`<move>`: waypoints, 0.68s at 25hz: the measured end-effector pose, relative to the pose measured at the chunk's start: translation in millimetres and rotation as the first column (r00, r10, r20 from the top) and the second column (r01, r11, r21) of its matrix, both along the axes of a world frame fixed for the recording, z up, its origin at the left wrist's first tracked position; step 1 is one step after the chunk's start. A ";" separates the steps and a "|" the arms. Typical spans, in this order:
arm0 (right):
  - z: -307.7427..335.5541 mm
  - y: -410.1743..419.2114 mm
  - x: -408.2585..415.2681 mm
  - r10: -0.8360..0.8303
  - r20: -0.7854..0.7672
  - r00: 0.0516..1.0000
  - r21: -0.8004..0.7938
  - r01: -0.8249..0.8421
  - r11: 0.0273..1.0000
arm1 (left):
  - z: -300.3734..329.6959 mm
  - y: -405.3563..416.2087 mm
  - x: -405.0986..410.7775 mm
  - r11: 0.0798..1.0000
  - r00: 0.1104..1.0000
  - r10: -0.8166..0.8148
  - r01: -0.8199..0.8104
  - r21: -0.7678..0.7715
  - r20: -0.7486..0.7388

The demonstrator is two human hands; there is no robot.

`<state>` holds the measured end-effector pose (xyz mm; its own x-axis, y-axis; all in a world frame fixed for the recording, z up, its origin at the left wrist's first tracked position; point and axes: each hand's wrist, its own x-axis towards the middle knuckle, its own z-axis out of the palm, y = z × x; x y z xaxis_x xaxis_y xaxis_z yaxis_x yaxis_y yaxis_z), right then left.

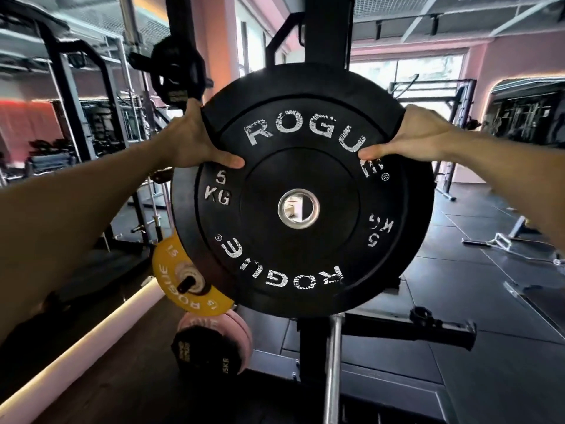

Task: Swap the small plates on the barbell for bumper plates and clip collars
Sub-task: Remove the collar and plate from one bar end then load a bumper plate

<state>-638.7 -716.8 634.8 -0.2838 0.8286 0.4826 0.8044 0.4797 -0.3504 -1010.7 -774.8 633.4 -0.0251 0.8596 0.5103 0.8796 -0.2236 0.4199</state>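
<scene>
A big black 5 kg bumper plate (301, 191) with white lettering fills the middle of the head view, held upright in the air. My left hand (195, 139) grips its upper left rim, thumb on the face. My right hand (412, 136) grips the upper right rim the same way. Its steel centre hole (298, 208) is empty; I see the room through it. A second black plate edge (183, 228) shows just behind on the left. A steel bar (331, 368) runs down below the plate. A black collar (423, 316) sits on a low peg at right.
A black rack upright (328, 29) stands behind the plate. On storage pegs at lower left hang a small yellow plate (180, 276), pink plates (235, 328) and a small black 5 kg plate (201, 351). Another small black plate (175, 73) hangs at upper left. Rubber floor mats (489, 347) lie to the right.
</scene>
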 end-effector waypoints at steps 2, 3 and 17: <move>14.7 6.8 -31.4 0.003 0.026 1.000 0.018 -0.003 1.000 | 8.5 0.7 -32.8 0.999 1.000 0.013 -0.013 0.035 0.010; 20.2 7.8 -48.4 0.002 0.037 0.999 0.027 -0.003 1.000 | 10.5 1.1 -50.9 0.999 0.999 0.031 -0.031 0.037 0.016; 12.0 12.4 -390.2 -0.025 0.072 0.997 0.001 0.025 1.000 | 18.3 13.5 -393.0 1.000 0.999 0.018 -0.017 -0.004 0.039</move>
<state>-1028.9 -704.4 646.8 -0.2974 0.8355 0.4620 0.8392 0.4595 -0.2908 -1403.7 -761.4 651.7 -0.0601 0.8606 0.5057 0.8663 -0.2068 0.4548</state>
